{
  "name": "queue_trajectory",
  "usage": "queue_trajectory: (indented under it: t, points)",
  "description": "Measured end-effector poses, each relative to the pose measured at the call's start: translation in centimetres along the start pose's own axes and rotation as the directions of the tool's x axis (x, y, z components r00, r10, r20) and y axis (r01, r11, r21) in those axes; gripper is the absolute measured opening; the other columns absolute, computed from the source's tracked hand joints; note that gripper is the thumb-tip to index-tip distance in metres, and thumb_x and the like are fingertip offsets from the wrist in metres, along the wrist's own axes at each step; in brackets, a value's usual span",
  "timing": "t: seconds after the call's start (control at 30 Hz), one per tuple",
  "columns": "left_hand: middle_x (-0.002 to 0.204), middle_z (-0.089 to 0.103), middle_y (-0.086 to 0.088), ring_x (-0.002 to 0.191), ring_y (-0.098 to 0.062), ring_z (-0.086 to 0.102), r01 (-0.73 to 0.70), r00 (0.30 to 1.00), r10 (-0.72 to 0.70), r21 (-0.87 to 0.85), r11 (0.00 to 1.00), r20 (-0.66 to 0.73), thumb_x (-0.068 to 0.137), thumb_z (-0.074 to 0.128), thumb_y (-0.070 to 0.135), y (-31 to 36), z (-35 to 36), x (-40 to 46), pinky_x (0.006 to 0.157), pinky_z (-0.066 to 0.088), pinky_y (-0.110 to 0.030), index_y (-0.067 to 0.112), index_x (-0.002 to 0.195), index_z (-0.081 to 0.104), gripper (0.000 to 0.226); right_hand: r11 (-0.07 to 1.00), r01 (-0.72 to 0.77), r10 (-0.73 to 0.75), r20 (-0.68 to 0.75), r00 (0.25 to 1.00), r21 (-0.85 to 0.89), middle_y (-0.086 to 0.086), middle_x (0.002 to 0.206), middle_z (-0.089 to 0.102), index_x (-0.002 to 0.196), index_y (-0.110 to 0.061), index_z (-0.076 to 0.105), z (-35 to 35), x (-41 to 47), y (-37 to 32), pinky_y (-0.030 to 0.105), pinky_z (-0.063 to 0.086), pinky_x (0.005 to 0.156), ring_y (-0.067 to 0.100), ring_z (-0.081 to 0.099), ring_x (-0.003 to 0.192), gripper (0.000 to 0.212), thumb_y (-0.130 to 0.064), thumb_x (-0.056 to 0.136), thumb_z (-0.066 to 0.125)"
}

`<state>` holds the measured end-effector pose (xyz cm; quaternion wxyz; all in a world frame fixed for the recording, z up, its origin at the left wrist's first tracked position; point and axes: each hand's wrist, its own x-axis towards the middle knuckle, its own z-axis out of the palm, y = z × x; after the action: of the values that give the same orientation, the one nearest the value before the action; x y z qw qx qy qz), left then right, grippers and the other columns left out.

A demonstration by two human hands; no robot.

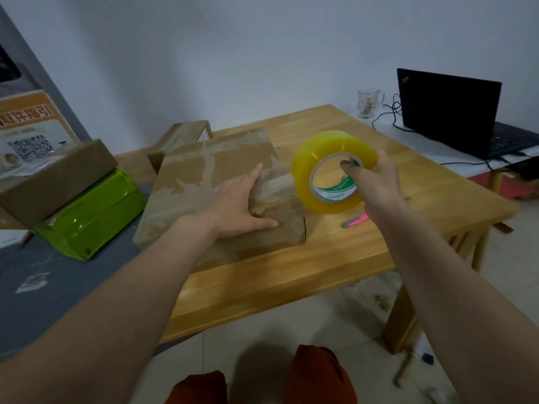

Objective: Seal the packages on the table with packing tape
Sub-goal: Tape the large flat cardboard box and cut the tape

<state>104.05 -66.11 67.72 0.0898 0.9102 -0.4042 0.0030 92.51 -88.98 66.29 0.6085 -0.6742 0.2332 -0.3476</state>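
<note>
A brown cardboard package (204, 161), patched with old clear tape, lies on the wooden table (335, 258). My left hand (237, 205) presses flat on its near right part with straight fingers. My right hand (376, 182) holds a big yellow roll of packing tape (329, 176) just right of the package, thumb hooked through the core. A clear strip of tape runs from the roll onto the package beside my left fingers. A smaller cardboard box (186, 132) stands behind the package.
A pink utility knife (355, 220) lies on the table under the roll. At the left sit a green parcel (93, 211) and a brown box (55, 179) on top of it. A laptop (455, 112) and a glass mug (368, 102) stand at the back right.
</note>
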Motion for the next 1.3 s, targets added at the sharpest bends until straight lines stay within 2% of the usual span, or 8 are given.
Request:
queue_trajectory:
  t: [0.33,0.53,0.67,0.73,0.8,0.87,1.07,1.3]
  points:
    - [0.161,0.021,0.004,0.146,-0.018,0.022,0.056,0.998,-0.057,0.056,0.997,0.022,0.057,0.05,0.088,-0.8,0.7,0.6,0.119,0.022,-0.043,0.03,0.156,0.002,0.125,0.992,-0.102,0.103,0.023,0.994,-0.07,0.011,0.105,0.064,0.105,-0.017,0.057,-2.1,0.6,4.8,0.043,0.05,0.079,0.029,0.06,0.099,0.02,-0.01,0.09,0.068]
    - [0.163,0.012,0.006,0.149,-0.016,0.013,0.059,0.995,-0.067,0.103,0.993,0.069,0.057,0.041,0.093,-0.6,0.3,0.6,0.121,0.014,-0.043,0.03,0.156,0.003,0.124,0.936,0.09,-0.046,0.135,0.99,-0.341,-0.006,0.086,0.051,0.109,-0.018,0.048,-1.7,1.2,5.0,0.025,0.039,0.062,0.019,0.052,0.082,0.025,-0.009,0.092,0.064]
    - [0.162,0.016,0.006,0.147,-0.018,0.019,0.176,0.984,-0.171,-0.243,0.954,0.041,0.054,0.028,0.103,-1.0,-0.9,0.0,0.118,0.021,-0.048,0.033,0.156,0.012,0.124,0.906,0.097,-0.032,0.16,0.987,-0.413,-0.002,0.094,0.05,0.111,-0.018,0.048,-0.8,1.3,5.1,0.027,0.032,0.064,0.02,0.048,0.088,0.026,-0.01,0.092,0.064]
    - [0.162,0.018,-0.001,0.148,-0.026,0.018,0.354,0.929,-0.367,-0.168,0.92,-0.05,0.055,0.021,0.101,-2.3,-1.2,-0.2,0.117,0.019,-0.05,0.029,0.155,0.018,0.123,0.906,0.097,-0.036,0.154,0.987,-0.412,-0.003,0.091,0.05,0.115,-0.015,0.049,-0.7,1.2,5.2,0.027,0.029,0.056,0.019,0.047,0.087,0.028,-0.011,0.093,0.064]
    - [0.16,0.023,-0.009,0.145,-0.036,0.023,0.619,0.781,-0.615,0.005,0.785,-0.103,0.063,0.027,0.097,-5.1,-1.5,-0.8,0.113,0.022,-0.056,0.028,0.153,0.025,0.114,0.91,0.1,-0.036,0.164,0.986,-0.402,-0.004,0.089,0.049,0.117,-0.014,0.048,-0.7,1.2,5.3,0.028,0.032,0.058,0.02,0.048,0.087,0.028,-0.012,0.093,0.063]
    - [0.157,0.027,-0.014,0.139,-0.042,0.031,0.757,0.648,-0.76,-0.066,0.65,-0.047,0.068,0.033,0.094,-8.1,-1.6,-1.9,0.11,0.03,-0.054,0.023,0.153,0.026,0.11,0.912,0.099,-0.034,0.165,0.986,-0.398,-0.003,0.089,0.049,0.116,-0.015,0.049,-0.5,1.0,5.2,0.027,0.034,0.058,0.02,0.048,0.086,0.028,-0.012,0.093,0.064]
    - [0.157,0.03,-0.014,0.139,-0.041,0.034,0.754,0.617,-0.787,-0.286,0.591,0.0,0.089,0.034,0.074,-12.4,-1.2,-3.3,0.11,0.03,-0.046,0.023,0.155,0.018,0.085,0.954,0.058,-0.031,0.097,0.995,-0.293,-0.009,0.086,0.055,0.104,-0.022,0.051,0.2,0.7,4.7,0.028,0.04,0.062,0.02,0.053,0.087,0.027,-0.012,0.088,0.07]
    - [0.15,0.037,-0.025,0.136,-0.042,0.037,0.742,0.587,-0.809,-0.383,0.55,-0.024,0.105,0.026,0.044,-13.8,-0.8,-3.5,0.109,0.03,-0.04,0.003,0.148,0.034,0.06,0.93,-0.308,0.327,-0.072,0.942,0.2,0.015,0.113,0.066,0.109,-0.008,0.062,1.0,-1.0,5.8,0.048,0.056,0.083,0.033,0.065,0.102,0.043,-0.012,0.073,0.084]
